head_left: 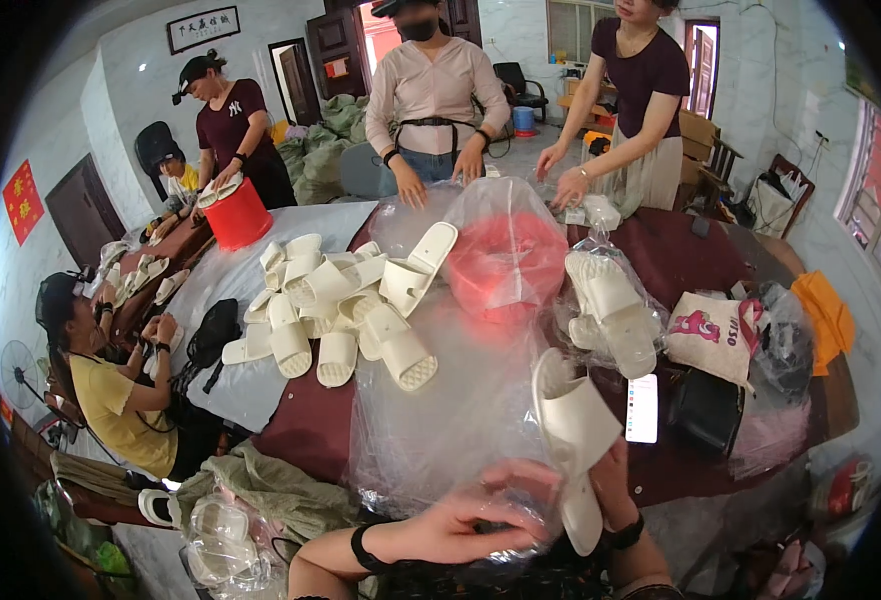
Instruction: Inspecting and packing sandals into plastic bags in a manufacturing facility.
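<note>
Close in front of me, my right hand (613,488) grips a pair of cream slippers (573,430), held nearly upright with one against the other. My left hand (491,508) is beside them, fingers curled around a crumpled clear plastic bag (531,515). A stack of flat clear plastic bags (431,430) lies on the table just beyond my left hand. Farther off to the left is a loose pile of cream slippers (336,300). To the right, another pair of slippers (616,310) lies inside clear plastic.
A red bucket (506,270) under clear plastic stands mid-table. Right of me lie a lit phone (643,410), a black pouch (709,410) and a printed cloth bag (711,335). Bagged slippers (223,540) sit low left. Several people work around the table; one is at another red bucket (236,215).
</note>
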`<act>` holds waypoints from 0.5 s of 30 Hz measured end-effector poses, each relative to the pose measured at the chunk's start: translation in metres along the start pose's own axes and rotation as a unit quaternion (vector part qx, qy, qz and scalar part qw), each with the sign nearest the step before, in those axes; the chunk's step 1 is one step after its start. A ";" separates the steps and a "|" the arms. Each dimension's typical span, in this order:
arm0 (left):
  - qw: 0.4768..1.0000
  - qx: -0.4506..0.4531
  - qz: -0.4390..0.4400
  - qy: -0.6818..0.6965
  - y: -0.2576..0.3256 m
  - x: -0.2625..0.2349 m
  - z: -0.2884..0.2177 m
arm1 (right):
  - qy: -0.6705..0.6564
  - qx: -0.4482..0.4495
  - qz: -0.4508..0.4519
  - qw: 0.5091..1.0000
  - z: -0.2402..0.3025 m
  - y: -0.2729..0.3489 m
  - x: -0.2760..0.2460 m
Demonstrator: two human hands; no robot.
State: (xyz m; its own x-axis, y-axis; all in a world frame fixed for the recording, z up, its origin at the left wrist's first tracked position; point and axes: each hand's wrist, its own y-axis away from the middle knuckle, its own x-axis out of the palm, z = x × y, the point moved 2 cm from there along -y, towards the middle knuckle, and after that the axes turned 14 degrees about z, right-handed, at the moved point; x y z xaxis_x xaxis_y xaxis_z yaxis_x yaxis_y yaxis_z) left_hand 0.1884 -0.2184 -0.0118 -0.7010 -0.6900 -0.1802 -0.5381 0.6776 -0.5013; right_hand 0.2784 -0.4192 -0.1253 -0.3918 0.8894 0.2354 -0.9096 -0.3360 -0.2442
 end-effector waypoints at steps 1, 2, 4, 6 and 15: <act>0.998 -0.006 0.021 -0.056 -0.009 0.002 -0.005 | -0.037 0.049 0.037 0.997 -0.004 -0.003 0.004; 0.996 -0.004 0.044 -0.083 -0.016 0.003 -0.006 | -0.036 0.047 0.039 0.997 -0.001 -0.005 0.006; 0.991 -0.001 0.067 -0.115 -0.030 0.004 -0.006 | -0.036 0.042 0.035 0.998 -0.009 0.020 0.004; 0.991 -0.124 0.057 -0.006 -0.039 -0.001 0.008 | -0.036 0.038 0.025 0.998 -0.001 0.001 0.022; 0.984 -0.109 -0.129 -0.054 0.009 -0.098 0.139 | -0.043 0.040 -0.004 0.998 -0.011 0.051 -0.026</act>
State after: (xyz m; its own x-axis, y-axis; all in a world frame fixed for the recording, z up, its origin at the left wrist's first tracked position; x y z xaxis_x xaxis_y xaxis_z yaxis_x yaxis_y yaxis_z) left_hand 0.3172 -0.1801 -0.1164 -0.4806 -0.8610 -0.1662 -0.7872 0.5072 -0.3507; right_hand 0.2439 -0.4556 -0.1543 -0.3922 0.8632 0.3180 -0.9193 -0.3562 -0.1672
